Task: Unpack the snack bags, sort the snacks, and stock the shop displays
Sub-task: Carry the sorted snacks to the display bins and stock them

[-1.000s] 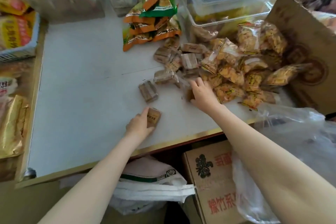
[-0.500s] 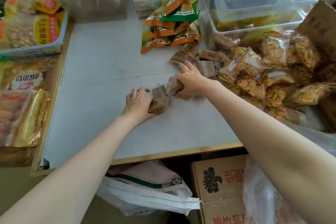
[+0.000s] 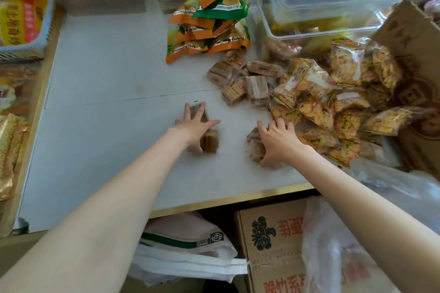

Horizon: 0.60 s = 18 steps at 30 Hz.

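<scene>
We are looking down at a small snack shop's stocking corner — a white bench (image 3: 100,140) with a brass edge, heaped with wrapped goods. Beside the clear plastic bins (image 3: 328,0) at its far right lie orange-and-green snack bags (image 3: 209,24), small brown wrapped cakes (image 3: 240,83) and clear packets of golden crackers (image 3: 316,104). Left of the bench a blue basket (image 3: 26,38) holds more packets, and under it stand printed cartons (image 3: 276,252) — stock in bulk.

Snack pile (image 3: 316,102) right on counter (image 3: 107,78).
</scene>
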Motion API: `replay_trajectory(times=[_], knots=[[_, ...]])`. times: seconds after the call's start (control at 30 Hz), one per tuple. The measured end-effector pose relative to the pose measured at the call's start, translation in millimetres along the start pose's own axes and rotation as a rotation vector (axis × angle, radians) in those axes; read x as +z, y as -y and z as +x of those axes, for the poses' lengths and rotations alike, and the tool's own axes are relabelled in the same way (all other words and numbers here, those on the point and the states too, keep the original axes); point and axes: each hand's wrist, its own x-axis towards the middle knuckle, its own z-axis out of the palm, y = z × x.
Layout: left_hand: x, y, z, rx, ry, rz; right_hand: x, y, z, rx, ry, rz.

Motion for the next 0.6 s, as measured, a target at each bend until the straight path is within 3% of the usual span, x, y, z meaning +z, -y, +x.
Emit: replay_trajectory(times=[0.07,0.17,0.23,0.3,0.43,0.6], knots=[[1,-4,2,-0.016,-0.011,-0.014,-12,-2,0,0.033,-0.032,0.194],[7,-4,-1,-0.049,-0.091,-0.035,-43,-7,16,0.081,-0.280,0.614],[13,-1,-7,-0.078,-0.129,-0.043,-59,-6,37,0.093,-0.358,0.776],[19,6,-14,-0.111,-0.140,-0.043,-64,1,57,0.116,-0.304,0.775],[30,25,-26,-0.179,-0.083,-0.076,-51,14,81,0.041,-0.158,0.413],[47,40,-37,-0.079,-0.083,-0.178,-68,12,85,0.047,0.012,0.410]])
